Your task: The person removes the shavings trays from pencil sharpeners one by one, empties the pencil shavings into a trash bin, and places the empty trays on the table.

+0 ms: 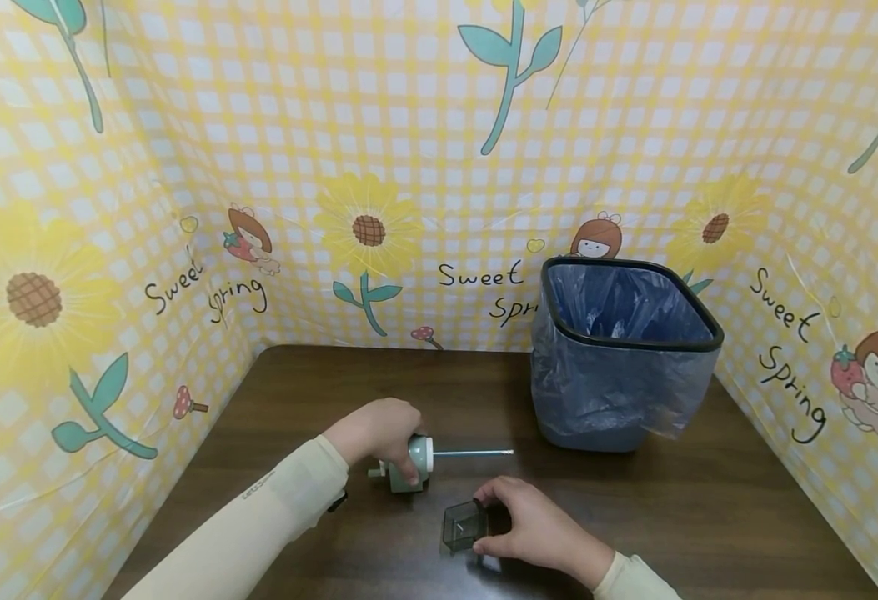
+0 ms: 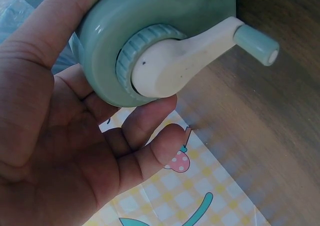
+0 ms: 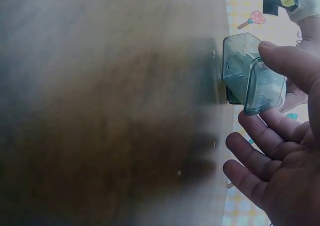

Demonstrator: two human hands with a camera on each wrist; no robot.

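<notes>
In the head view, my left hand (image 1: 383, 427) grips a green hand-crank pencil sharpener (image 1: 419, 454) over the dark wooden table. A blue pencil (image 1: 472, 452) sticks out of its white front, pointing right. The left wrist view shows the sharpener's rounded back and its white crank (image 2: 200, 61) with a green knob, the palm beside the body. My right hand (image 1: 539, 527) pinches a clear smoky shavings drawer (image 1: 461, 527) between thumb and fingertips, close over the table and apart from the sharpener. In the right wrist view the drawer (image 3: 240, 79) is tilted, and the other fingers extend below it.
A blue-grey trash bin (image 1: 626, 383) lined with a clear plastic bag stands at the back right, beyond my right hand. Yellow checked cloth with sunflowers (image 1: 368, 231) surrounds the table (image 1: 318, 383) at the back and sides. Small specks lie on the table in the right wrist view.
</notes>
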